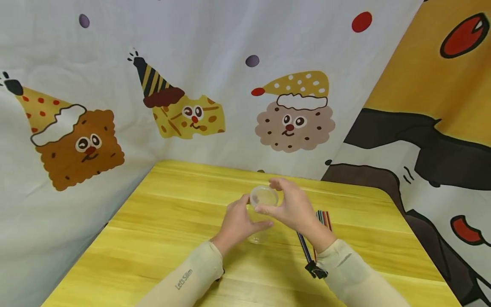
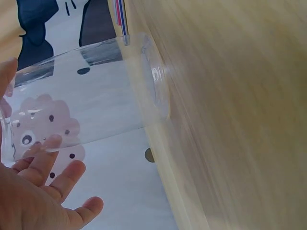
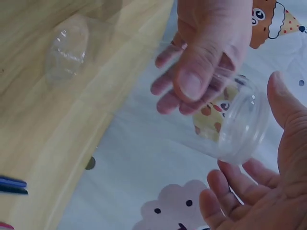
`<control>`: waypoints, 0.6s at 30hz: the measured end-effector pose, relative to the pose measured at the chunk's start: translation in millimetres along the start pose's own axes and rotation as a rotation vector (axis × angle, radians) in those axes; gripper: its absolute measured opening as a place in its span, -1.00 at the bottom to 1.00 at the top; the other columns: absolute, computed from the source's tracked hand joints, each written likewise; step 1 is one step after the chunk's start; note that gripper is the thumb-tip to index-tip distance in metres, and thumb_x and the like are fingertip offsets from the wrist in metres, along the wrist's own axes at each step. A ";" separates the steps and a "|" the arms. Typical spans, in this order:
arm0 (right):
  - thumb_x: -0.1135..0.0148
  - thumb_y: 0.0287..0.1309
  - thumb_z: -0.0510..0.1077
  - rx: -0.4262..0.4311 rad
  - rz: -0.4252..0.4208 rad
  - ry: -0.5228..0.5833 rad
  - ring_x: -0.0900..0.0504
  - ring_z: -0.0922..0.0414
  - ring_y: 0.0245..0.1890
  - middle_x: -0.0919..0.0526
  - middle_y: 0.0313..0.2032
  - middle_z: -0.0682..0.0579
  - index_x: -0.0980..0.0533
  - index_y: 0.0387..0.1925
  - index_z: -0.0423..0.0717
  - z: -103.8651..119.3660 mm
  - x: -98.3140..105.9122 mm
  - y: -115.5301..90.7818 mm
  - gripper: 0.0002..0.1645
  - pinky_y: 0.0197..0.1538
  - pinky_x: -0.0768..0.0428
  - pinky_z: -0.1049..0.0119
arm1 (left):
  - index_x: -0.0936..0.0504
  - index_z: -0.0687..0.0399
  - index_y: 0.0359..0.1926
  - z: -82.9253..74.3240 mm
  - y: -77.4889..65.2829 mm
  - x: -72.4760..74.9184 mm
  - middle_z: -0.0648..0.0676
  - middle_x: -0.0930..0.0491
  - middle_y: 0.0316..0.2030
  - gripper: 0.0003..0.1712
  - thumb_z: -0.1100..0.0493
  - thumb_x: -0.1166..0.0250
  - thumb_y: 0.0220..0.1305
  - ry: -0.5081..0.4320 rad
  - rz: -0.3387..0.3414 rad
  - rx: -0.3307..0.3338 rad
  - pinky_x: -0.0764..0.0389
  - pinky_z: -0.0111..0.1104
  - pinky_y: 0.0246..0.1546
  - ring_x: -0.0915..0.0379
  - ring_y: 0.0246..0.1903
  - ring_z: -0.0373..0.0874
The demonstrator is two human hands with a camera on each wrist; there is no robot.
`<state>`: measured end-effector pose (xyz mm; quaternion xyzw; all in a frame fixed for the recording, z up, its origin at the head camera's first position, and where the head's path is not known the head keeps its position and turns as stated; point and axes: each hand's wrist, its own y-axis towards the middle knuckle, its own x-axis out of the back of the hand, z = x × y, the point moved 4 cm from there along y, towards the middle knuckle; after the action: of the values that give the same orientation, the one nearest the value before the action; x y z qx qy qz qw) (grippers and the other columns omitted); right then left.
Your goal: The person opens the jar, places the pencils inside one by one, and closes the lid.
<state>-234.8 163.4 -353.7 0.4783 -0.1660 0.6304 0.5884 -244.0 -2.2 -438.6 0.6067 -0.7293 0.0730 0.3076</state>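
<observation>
A clear plastic jar (image 1: 258, 234) stands tall between my two hands, its ridged round rim (image 3: 247, 127) at the top. My left hand (image 1: 236, 221) holds its upper part, thumb on the near side and fingers round the far side. In the left wrist view the see-through wall of the jar (image 2: 96, 100) shows the backdrop behind it. My right hand (image 1: 293, 207) is around the rim with thumb and fingers spread. In the right wrist view the right thumb (image 3: 283, 96) stands apart from the rim, while the fingers (image 3: 230, 177) are right beside it.
Several slim coloured sticks (image 1: 326, 219) lie on the yellow wood-grain table (image 1: 172, 204), partly hidden by my right forearm. Black gear (image 1: 316, 269) sits at the right cuff. A cartoon-printed cloth (image 1: 230, 34) hangs behind the table's far edge.
</observation>
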 end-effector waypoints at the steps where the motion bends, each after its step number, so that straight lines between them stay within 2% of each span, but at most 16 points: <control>1: -0.69 -0.02 0.30 -0.006 -0.011 -0.001 -0.70 -0.11 0.20 -0.74 0.19 -0.10 -0.48 0.42 -0.14 -1.2 -1.6 -0.3 0.09 0.12 -0.71 -0.11 | -0.51 0.04 0.39 0.3 0.4 -0.5 0.10 -0.70 0.22 -0.02 -0.23 -0.69 0.05 -0.002 0.000 0.005 -0.53 0.22 0.36 -0.55 0.30 0.26; 4: -0.69 -0.02 0.31 -0.034 -0.030 0.019 -0.66 -0.10 0.22 -0.73 0.17 -0.07 -0.42 0.48 -0.12 -4.6 -4.6 -1.9 0.15 0.13 -0.68 -0.14 | -0.51 0.03 0.40 0.8 1.4 -2.2 0.10 -0.68 0.25 -0.01 -0.23 -0.69 0.04 -0.008 0.004 0.021 -0.50 0.25 0.37 -0.52 0.33 0.29; 7: -0.69 0.00 0.28 -0.042 -0.037 0.052 -0.64 -0.11 0.23 -0.72 0.19 -0.06 -0.38 0.51 -0.10 -6.8 -4.6 -3.7 0.16 0.16 -0.66 -0.17 | -0.51 0.02 0.42 0.0 2.5 -3.6 0.09 -0.66 0.28 0.01 -0.26 -0.69 0.03 0.006 0.005 0.012 -0.46 0.26 0.41 -0.52 0.34 0.25; 10: -0.68 0.04 0.19 -0.022 -0.031 0.102 -0.64 -0.09 0.23 -0.71 0.20 -0.07 -0.37 0.52 -0.11 -7.9 -4.5 -4.1 0.12 0.22 -0.63 -0.18 | -0.52 0.00 0.41 -0.1 3.7 -4.1 0.06 -0.66 0.26 0.02 -0.26 -0.70 0.01 0.015 -0.009 -0.009 -0.44 0.26 0.42 -0.55 0.31 0.20; 14: -0.64 0.10 0.08 0.017 -0.007 0.165 -0.62 -0.07 0.25 -0.70 0.23 -0.05 -0.36 0.53 -0.11 -9.4 -7.0 -3.9 0.05 0.31 -0.59 -0.18 | -0.54 0.00 0.39 3.0 4.1 -4.2 0.03 -0.66 0.20 0.02 -0.28 -0.71 -0.03 0.022 -0.025 -0.003 -0.44 0.28 0.38 -0.57 0.26 0.17; 18: -0.63 0.10 0.08 0.020 -0.005 0.182 -0.59 -0.09 0.30 -0.65 0.31 -0.08 -0.35 0.54 -0.10 -11.0 -10.3 -5.1 0.06 0.34 -0.57 -0.22 | -0.55 0.00 0.37 4.9 3.4 -4.1 0.03 -0.67 0.18 0.01 -0.30 -0.70 -0.03 0.023 -0.024 0.000 -0.37 0.31 0.41 -0.56 0.25 0.17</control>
<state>-236.2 167.2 -369.1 0.4255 -0.1045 0.6715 0.5976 -248.7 -0.2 -443.9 0.6144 -0.7186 0.0761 0.3168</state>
